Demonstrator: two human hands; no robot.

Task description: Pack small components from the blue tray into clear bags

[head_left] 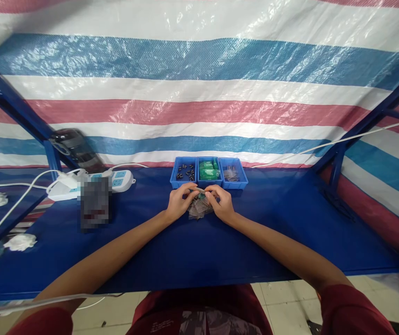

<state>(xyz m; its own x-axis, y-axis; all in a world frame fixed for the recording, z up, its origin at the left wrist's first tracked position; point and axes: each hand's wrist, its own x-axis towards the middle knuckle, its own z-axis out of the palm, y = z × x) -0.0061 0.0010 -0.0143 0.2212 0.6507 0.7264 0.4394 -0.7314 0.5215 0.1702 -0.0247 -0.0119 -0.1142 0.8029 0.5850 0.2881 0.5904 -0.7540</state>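
My left hand point(180, 202) and my right hand point(221, 204) meet just in front of the blue bins, thumbs and fingers pinched on a small clear plastic bag point(201, 190). The bag's edge runs between the two pinches; its contents are too small to make out. Beneath the hands lies a pile of small clear bags point(198, 210) on the blue table. Behind them, the left bin point(173, 180) has several small dark metal parts, the middle bin point(209, 182) green packets point(209, 170), and the right bin point(243, 179) small clear bags point(231, 174).
A white power strip point(124, 180) with plugs and cables stands at the left, beside a blurred dark object point(95, 202). A dark bottle point(79, 149) leans behind it. Crumpled white tissue point(21, 242) lies near the left edge. Blue frame posts point(339, 163) and a striped sheet point(199, 111) bound the table.
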